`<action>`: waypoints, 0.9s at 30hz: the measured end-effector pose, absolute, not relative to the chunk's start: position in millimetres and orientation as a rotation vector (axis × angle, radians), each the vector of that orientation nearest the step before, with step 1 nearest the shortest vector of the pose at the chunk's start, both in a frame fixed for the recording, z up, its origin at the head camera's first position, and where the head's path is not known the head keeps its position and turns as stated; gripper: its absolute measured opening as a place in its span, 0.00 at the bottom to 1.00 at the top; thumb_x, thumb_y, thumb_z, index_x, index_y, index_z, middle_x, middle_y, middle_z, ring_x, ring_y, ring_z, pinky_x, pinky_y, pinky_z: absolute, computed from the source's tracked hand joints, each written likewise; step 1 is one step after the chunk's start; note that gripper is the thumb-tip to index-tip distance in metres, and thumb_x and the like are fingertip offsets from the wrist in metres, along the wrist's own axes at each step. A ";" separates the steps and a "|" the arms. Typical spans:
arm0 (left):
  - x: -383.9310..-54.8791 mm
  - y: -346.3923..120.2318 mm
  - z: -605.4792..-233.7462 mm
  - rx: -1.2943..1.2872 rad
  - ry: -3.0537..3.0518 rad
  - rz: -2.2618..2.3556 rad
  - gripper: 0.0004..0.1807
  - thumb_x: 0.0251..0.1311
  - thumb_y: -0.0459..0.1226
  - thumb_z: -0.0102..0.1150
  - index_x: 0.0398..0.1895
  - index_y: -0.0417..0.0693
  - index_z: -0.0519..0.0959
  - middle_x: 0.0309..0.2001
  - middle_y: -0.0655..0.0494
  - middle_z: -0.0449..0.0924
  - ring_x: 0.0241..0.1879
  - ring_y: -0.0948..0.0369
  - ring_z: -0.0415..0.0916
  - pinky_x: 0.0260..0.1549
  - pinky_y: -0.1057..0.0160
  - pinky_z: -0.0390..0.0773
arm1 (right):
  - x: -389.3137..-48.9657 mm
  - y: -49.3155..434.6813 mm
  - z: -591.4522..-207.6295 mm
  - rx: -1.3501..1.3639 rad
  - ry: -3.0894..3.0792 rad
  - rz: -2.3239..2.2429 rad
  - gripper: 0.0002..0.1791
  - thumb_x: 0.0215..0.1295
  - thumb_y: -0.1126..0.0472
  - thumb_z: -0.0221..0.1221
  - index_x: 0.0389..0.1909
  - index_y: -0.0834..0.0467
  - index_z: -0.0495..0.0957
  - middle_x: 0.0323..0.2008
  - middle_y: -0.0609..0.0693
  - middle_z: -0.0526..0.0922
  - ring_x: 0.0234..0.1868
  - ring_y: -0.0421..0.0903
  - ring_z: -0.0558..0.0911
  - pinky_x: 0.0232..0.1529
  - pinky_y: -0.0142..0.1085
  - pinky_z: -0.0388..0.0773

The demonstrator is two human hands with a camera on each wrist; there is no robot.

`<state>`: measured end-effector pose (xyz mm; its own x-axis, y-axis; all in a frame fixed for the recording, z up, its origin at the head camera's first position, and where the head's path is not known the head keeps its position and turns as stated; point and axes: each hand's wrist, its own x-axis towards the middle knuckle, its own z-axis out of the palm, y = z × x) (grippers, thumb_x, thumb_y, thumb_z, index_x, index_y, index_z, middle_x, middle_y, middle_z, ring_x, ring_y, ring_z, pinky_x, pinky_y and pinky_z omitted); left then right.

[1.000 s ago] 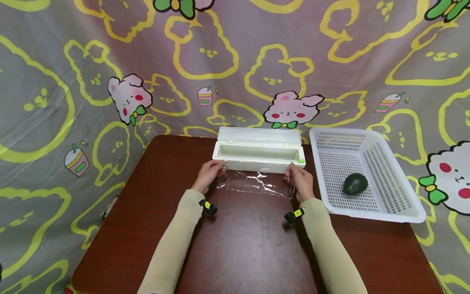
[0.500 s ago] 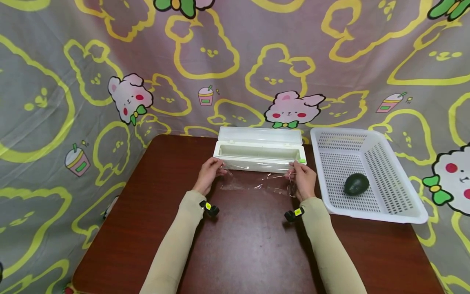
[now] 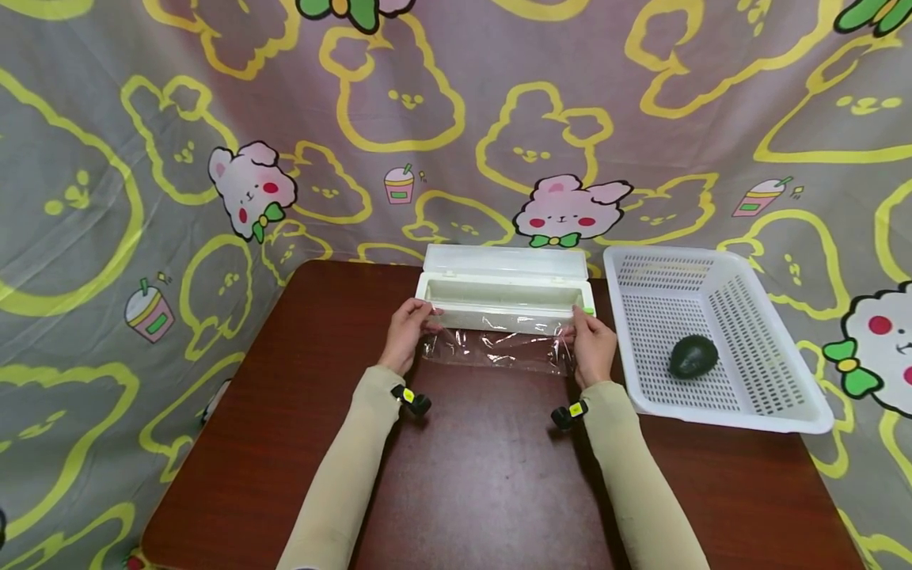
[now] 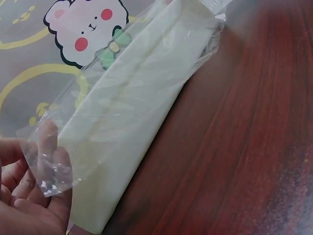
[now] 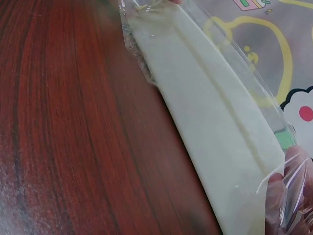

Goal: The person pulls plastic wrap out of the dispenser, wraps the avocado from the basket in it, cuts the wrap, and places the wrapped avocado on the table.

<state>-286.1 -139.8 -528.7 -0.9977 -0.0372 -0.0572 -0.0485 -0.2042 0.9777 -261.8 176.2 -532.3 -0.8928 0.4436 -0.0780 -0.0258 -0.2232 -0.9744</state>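
Note:
A clear sheet of cling film (image 3: 499, 348) stretches between my hands, hanging over the front of a white cling film dispenser box (image 3: 463, 320). The box's lid (image 3: 506, 261) is flipped back, showing the long trough. My left hand (image 3: 406, 332) pinches the sheet's left end near the box's front left corner. At the right end, my right hand (image 3: 594, 345) pinches the film beside a small green piece on the box. In the left wrist view, film (image 4: 117, 103) lies over the fingertips; the right wrist view has film (image 5: 293, 191) wrinkled across the right fingers.
To the right of the box stands a white plastic basket (image 3: 727, 419) with a dark green avocado (image 3: 693, 357) inside. Everything rests on a reddish-brown wooden table (image 3: 484, 475). Behind it hangs a patterned curtain (image 3: 456, 166), close to the box's back.
Both hands have shifted slightly forward and up along the box front. The film's hanging edge, crumpled half a second ago, now spreads out flatter. Box, basket and avocado have stayed put.

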 end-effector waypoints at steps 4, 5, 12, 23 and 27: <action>-287.0 -138.7 -527.8 -0.096 1.963 2.453 0.09 0.79 0.35 0.52 0.38 0.41 0.75 0.36 0.55 0.86 0.26 0.62 0.84 0.37 0.63 0.85 | -260.6 175.6 -530.6 -0.474 -1.714 2.176 0.25 0.77 0.54 0.60 0.56 0.75 0.81 0.16 0.43 0.79 0.13 0.36 0.81 0.18 0.29 0.81; -287.1 -138.5 -527.3 -0.096 1.962 2.456 0.09 0.79 0.35 0.51 0.38 0.41 0.75 0.35 0.56 0.86 0.26 0.62 0.83 0.37 0.64 0.85 | -260.6 175.5 -530.3 -0.465 -1.709 2.179 0.24 0.77 0.55 0.59 0.56 0.75 0.80 0.15 0.43 0.79 0.13 0.36 0.81 0.19 0.29 0.81; -288.5 -138.1 -521.7 -0.129 1.917 2.510 0.08 0.78 0.32 0.51 0.36 0.43 0.75 0.33 0.56 0.86 0.24 0.63 0.85 0.35 0.64 0.86 | -263.3 175.7 -530.5 -0.450 -1.613 2.263 0.24 0.77 0.58 0.59 0.58 0.77 0.77 0.13 0.45 0.81 0.13 0.36 0.81 0.20 0.29 0.82; -293.3 -136.3 -514.9 -0.128 1.940 2.477 0.07 0.78 0.33 0.50 0.40 0.37 0.74 0.37 0.49 0.86 0.25 0.63 0.86 0.37 0.63 0.87 | -264.1 171.9 -523.4 -0.539 -1.588 2.282 0.21 0.79 0.60 0.56 0.58 0.75 0.78 0.14 0.45 0.80 0.13 0.37 0.80 0.19 0.29 0.81; -295.5 -136.0 -513.1 -0.113 1.920 2.492 0.07 0.77 0.32 0.50 0.37 0.43 0.73 0.34 0.54 0.86 0.26 0.63 0.86 0.36 0.64 0.86 | -264.7 169.6 -518.4 -0.566 -1.561 2.283 0.18 0.79 0.62 0.55 0.54 0.75 0.80 0.15 0.46 0.80 0.13 0.38 0.79 0.19 0.29 0.80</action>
<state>-295.5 -136.0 -513.1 -0.9974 -0.0487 -0.0527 -0.0385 -0.2562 0.9659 -264.7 169.6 -518.4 -0.8715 0.4692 -0.1429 -0.0372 -0.3538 -0.9346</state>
